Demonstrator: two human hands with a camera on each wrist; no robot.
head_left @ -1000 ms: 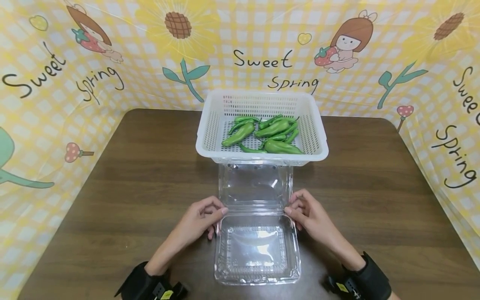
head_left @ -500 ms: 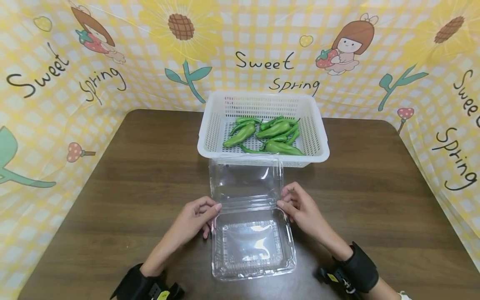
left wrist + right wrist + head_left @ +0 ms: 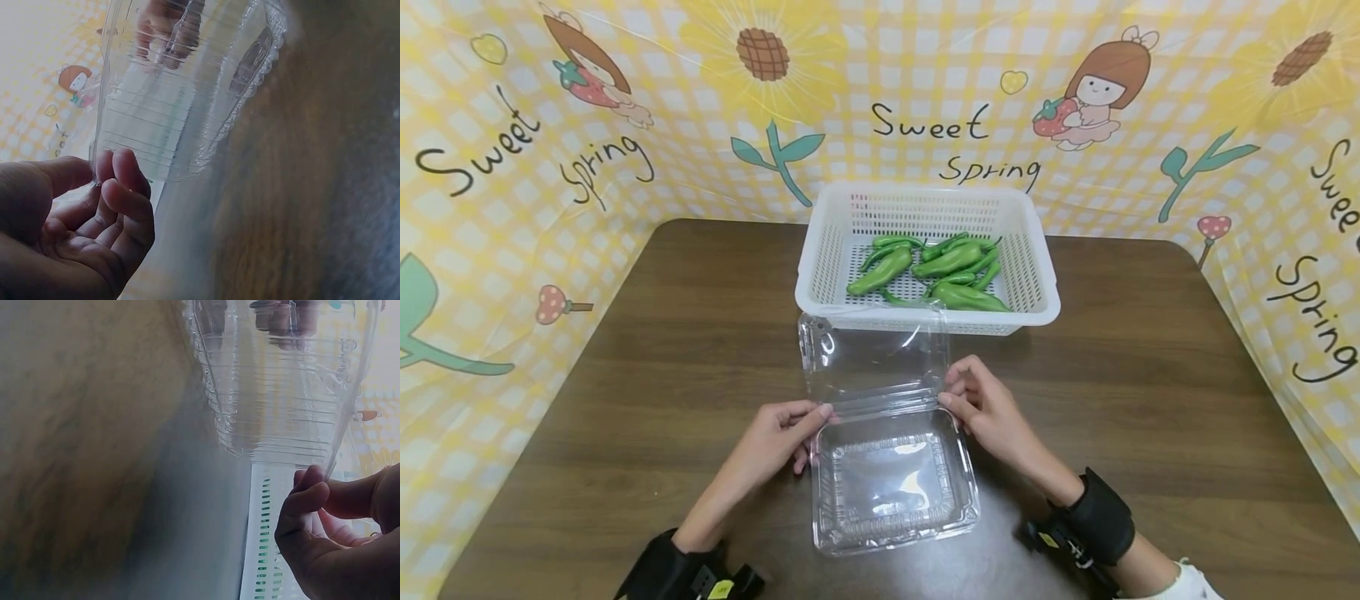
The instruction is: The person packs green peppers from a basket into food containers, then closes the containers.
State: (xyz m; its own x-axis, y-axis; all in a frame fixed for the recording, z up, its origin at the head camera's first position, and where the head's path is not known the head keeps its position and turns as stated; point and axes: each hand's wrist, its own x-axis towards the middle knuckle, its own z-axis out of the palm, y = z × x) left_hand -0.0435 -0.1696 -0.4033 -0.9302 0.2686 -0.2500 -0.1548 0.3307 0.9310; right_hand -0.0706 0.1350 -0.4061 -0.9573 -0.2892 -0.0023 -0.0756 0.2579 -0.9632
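Left hand (image 3: 775, 437) and right hand (image 3: 988, 408) are pinching opposite sides of the clear plastic container (image 3: 891, 475) near its hinge, thumbs on top, base lying toward the person. Its opened-back lid (image 3: 876, 358) is sitting between the hands and the white basket (image 3: 1036, 279), overlapping the basket's near rim in the head view, can't tell if touching. Basket is holding green peppers (image 3: 951, 260) at the far side of the desk (image 3: 1150, 375), with yellow checked cloth (image 3: 655, 50) rising behind and along both sides.
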